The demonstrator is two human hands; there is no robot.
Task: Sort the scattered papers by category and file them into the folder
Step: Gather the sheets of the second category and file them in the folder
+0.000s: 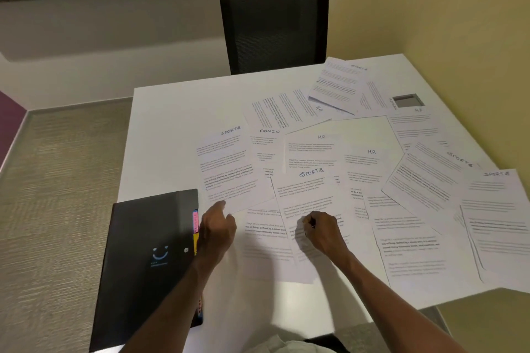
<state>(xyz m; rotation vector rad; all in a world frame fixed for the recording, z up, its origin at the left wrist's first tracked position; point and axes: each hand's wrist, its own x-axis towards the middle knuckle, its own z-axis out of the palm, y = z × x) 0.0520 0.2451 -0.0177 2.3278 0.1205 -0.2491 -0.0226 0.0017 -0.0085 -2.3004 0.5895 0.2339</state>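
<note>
Several printed sheets lie scattered over the white table, hand-labelled SPORTS, ADMIN or HR. A black folder with coloured tabs along its right edge lies shut at the near left. My left hand reaches to the bottom edge of a SPORTS sheet, its fingertips touching the paper. My right hand rests with curled fingers on another SPORTS sheet in the middle. An ADMIN sheet and two HR sheets lie just behind them.
A black mesh office chair stands at the table's far side. A yellow wall runs along the right. More sheets pile toward the far right corner, some overhanging the table's right edge. A small grey square opening sits in the tabletop.
</note>
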